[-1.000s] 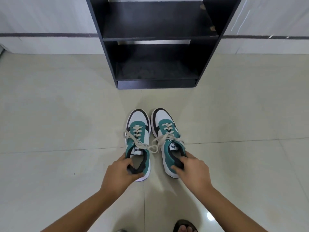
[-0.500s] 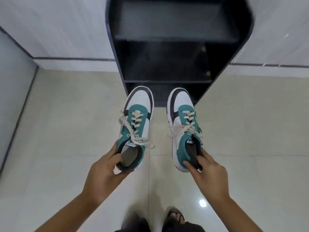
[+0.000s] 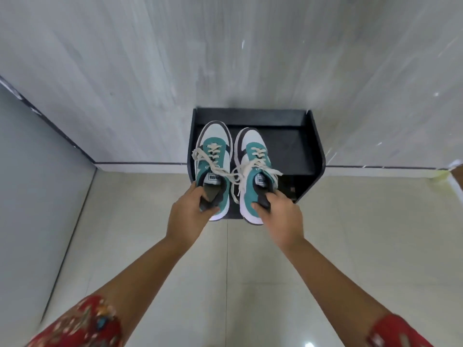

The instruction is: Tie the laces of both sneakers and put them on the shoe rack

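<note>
The left hand [image 3: 188, 216] is clamped on the heel collar of the left teal, white and black lace-up sneaker [image 3: 213, 169], thumb on the outer side and fingertips tucked inside the opening. The right hand [image 3: 281, 214] pinches the heel collar of the right sneaker [image 3: 253, 171] of the same colours in the same way. That makes two sneakers, one per hand, side by side with toes pointing away, each with cream laces [image 3: 246, 169] tied in a bow; the loose loops of the two bows meet in the gap between the shoes.

Both sneakers are over the top of one black wooden shoe rack [image 3: 314, 146], set toward its left side; whether their soles touch it cannot be told. The rack's right half is bare. Its back edge stands against the grey streaked wall [image 3: 125, 71], and pale glossy floor tiles [image 3: 350, 234] spread open on both sides. Two red patterned sleeves [image 3: 82, 326] show at the bottom corners.
</note>
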